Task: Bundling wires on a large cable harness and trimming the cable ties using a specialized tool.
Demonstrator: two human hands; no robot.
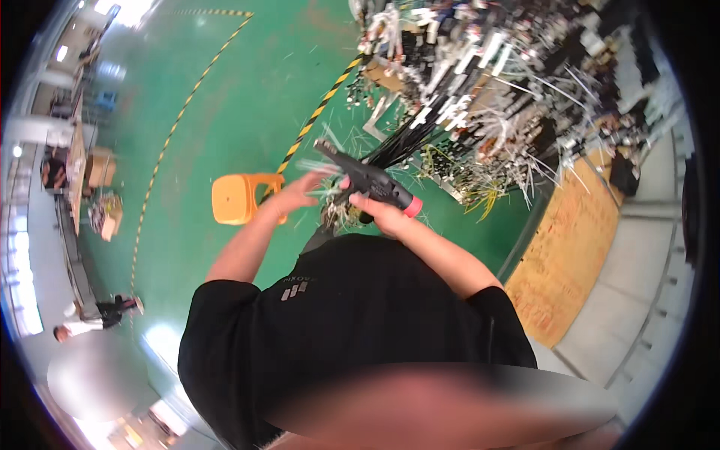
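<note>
Right hand [384, 215]: closed around a long dark power tool [373, 182] with a red end cap; the tool is held in front of the chest, tilted, its narrow head pointing up and left, the red end down and right beside the wrist; left hand [295, 195]: just left of the tool, fingers reaching toward it, beside blurred pale strands [318, 166]; cannot tell whether it grips any of them.

Just beyond the tool: a bundle of black cables [409, 140], running up and right into a large heap of mixed cables and connectors [480, 82]; below the tool, a tangle of cut-looking wire ends [345, 217], partly hidden by it; yellow wires [489, 202] hang at the heap's near edge.

Farther out: orange plastic stool [229, 199] left of the left forearm; green floor [292, 60] crossed by black-and-yellow tape [321, 111]; wooden board [566, 259] to the right; at far left, cardboard boxes [100, 166]; below them, another person [84, 327], well apart.
</note>
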